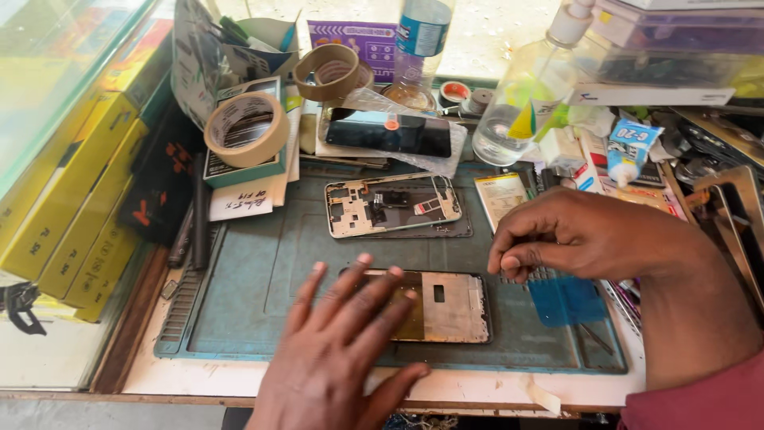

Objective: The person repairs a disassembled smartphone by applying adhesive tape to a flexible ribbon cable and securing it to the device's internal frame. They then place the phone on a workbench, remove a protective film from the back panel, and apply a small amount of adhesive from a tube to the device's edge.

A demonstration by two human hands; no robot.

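My left hand (346, 350) lies flat, fingers spread, on the left half of an opened phone body (450, 306) that rests face down on the blue-green work mat (263, 263). My right hand (569, 235) hovers just right of it with thumb and fingertips pinched together; whether something tiny sits between them I cannot tell. A bare phone frame (391, 205) lies further back on the mat. Behind it a dark phone (390, 134) rests on a clear bag.
Two rolls of masking tape (247, 127) stand at the back left. A clear spray bottle (521, 103) and a glue tube (629, 147) sit at the back right. Yellow boxes (72, 199) line the left side. A blue plastic card (567, 301) lies under my right wrist.
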